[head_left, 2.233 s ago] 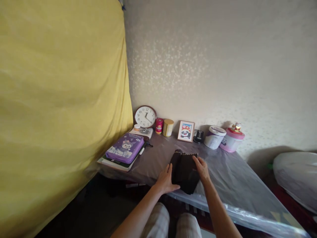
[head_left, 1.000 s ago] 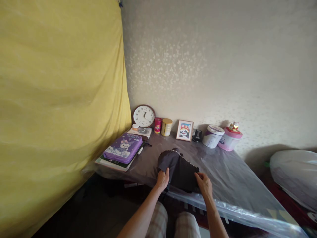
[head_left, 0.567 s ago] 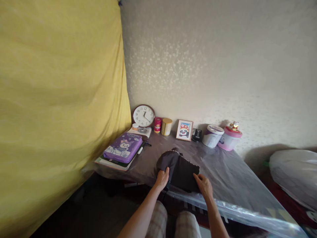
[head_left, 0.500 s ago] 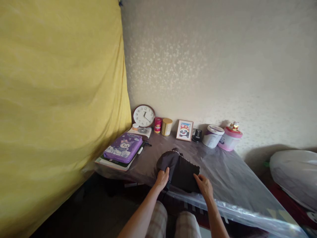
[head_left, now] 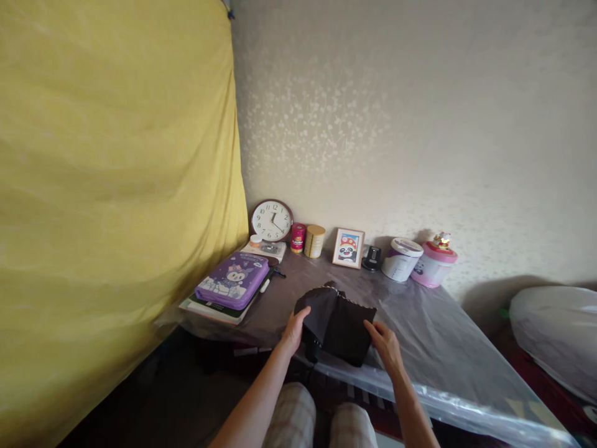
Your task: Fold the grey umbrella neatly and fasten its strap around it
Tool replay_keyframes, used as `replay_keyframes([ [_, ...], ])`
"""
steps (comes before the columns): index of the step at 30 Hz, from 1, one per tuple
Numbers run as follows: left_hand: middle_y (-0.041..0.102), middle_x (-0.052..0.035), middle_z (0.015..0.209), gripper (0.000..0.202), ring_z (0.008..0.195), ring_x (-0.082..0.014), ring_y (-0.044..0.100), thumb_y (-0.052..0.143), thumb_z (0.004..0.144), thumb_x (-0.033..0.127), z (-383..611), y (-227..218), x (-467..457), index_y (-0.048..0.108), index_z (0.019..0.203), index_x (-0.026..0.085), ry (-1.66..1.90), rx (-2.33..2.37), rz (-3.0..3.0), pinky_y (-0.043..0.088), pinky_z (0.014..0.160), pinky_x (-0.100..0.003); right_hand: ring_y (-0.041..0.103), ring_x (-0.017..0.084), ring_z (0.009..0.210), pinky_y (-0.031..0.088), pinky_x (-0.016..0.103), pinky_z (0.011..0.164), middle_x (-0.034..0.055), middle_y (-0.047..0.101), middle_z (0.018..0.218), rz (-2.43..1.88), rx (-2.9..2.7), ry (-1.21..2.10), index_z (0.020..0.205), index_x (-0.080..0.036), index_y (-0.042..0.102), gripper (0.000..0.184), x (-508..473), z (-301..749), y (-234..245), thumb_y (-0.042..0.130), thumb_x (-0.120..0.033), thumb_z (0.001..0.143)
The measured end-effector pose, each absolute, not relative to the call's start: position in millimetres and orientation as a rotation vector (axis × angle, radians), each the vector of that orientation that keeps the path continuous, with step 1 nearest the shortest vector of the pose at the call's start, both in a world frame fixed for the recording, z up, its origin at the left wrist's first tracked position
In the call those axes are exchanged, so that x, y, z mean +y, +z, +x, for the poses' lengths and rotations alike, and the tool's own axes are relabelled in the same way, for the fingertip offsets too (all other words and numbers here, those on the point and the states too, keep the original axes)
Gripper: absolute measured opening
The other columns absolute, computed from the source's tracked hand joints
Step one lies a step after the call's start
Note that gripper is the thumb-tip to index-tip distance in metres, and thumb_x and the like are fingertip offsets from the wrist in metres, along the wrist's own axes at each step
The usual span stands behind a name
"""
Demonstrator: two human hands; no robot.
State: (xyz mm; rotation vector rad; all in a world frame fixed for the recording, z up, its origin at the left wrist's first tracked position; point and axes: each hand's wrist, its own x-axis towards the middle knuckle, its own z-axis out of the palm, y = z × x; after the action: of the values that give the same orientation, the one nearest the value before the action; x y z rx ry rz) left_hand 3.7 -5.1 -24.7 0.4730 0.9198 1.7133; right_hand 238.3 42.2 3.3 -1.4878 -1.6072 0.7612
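A black folding umbrella (head_left: 345, 330) with a light patterned trim along its far edge lies at the table's front edge, its canopy loose and partly spread. My left hand (head_left: 293, 331) is closed on the left side of the canopy, thumb on top. On the right, my right hand (head_left: 385, 343) pinches the canopy's edge between thumb and fingers. Below the cloth, between the hands, a dark handle-like part hangs near the table edge.
Left on the table (head_left: 443, 336), a purple case (head_left: 233, 280) rests on books. Along the wall stand a clock (head_left: 272, 220), a red can (head_left: 298, 238), a yellow tin (head_left: 314, 241), a panda picture frame (head_left: 348, 247) and two tubs (head_left: 402, 260). A yellow curtain (head_left: 116, 186) hangs at left.
My left hand has shifted slightly left and up along the canopy, its thumb now higher. The right part of the cloth is spread a little lower. My right hand still pinches the edge.
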Motion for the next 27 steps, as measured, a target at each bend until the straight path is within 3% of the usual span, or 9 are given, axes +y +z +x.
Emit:
replay_keyframes([
  [5, 0.072, -0.0066, 0.087, 0.043, 0.092, -0.0258, 0.064, 0.063, 0.055, 0.019, -5.3, -29.5, 5.2, 0.066, 0.098, 0.014, 1.728, 0.791, 0.462, 0.045, 0.086, -0.037, 0.048, 0.012, 0.052, 0.042, 0.023, 0.048, -0.0033, 0.046, 0.054, -1.346, -1.467, 1.096, 0.062, -0.017, 0.054, 0.042, 54.6, 204.2, 33.5, 0.059, -0.059, 0.062],
  [10, 0.071, -0.0048, 0.092, 0.054, 0.093, -0.0233, 0.063, 0.055, 0.053, 0.012, -7.9, -34.5, 4.7, 0.063, 0.106, 0.018, 1.736, 0.692, 0.428, 0.046, 0.082, -0.033, 0.044, 0.009, 0.05, 0.04, 0.02, 0.046, -0.0046, 0.042, 0.052, -1.19, -1.499, 1.123, 0.057, -0.017, 0.05, 0.04, 65.7, 158.5, 50.4, 0.061, -0.055, 0.064],
  [14, 0.072, -0.0047, 0.091, 0.048, 0.093, -0.0226, 0.063, 0.055, 0.053, 0.011, -8.3, -37.6, 4.3, 0.065, 0.1, 0.017, 1.742, 0.659, 0.377, 0.046, 0.083, -0.031, 0.044, 0.009, 0.049, 0.041, 0.02, 0.047, -0.0053, 0.04, 0.05, -1.144, -1.549, 1.131, 0.053, -0.018, 0.046, 0.041, 74.2, 121.6, 41.6, 0.06, -0.055, 0.064],
  [19, 0.072, -0.0074, 0.088, 0.028, 0.097, -0.0246, 0.063, 0.061, 0.066, 0.025, -9.1, -34.7, 3.2, 0.067, 0.092, 0.015, 1.706, 0.632, 0.328, 0.046, 0.086, -0.033, 0.053, 0.014, 0.053, 0.049, 0.026, 0.05, -0.0035, 0.049, 0.053, -1.146, -1.612, 1.178, 0.058, -0.019, 0.05, 0.036, 75.9, 85.5, 21.2, 0.057, -0.053, 0.066],
  [23, 0.071, -0.0117, 0.096, 0.042, 0.099, -0.0269, 0.063, 0.057, 0.077, 0.046, -9.9, -26.3, -1.0, 0.067, 0.1, 0.013, 1.642, 0.586, 0.35, 0.045, 0.089, -0.037, 0.059, 0.018, 0.058, 0.051, 0.029, 0.052, 0.0009, 0.058, 0.059, -1.159, -1.703, 1.164, 0.06, -0.019, 0.054, 0.03, 72.3, 71.2, 10.9, 0.054, -0.048, 0.069],
  [27, 0.07, -0.0132, 0.098, 0.045, 0.1, -0.0277, 0.062, 0.059, 0.076, 0.048, -10.1, -23.0, -4.4, 0.066, 0.102, 0.011, 1.647, 0.592, 0.37, 0.044, 0.09, -0.038, 0.065, 0.02, 0.07, 0.052, 0.03, 0.061, 0.0056, 0.068, 0.079, -1.104, -1.826, 1.129, 0.072, -0.019, 0.064, 0.028, 68.5, 68.5, 7.4, 0.049, -0.042, 0.075],
])
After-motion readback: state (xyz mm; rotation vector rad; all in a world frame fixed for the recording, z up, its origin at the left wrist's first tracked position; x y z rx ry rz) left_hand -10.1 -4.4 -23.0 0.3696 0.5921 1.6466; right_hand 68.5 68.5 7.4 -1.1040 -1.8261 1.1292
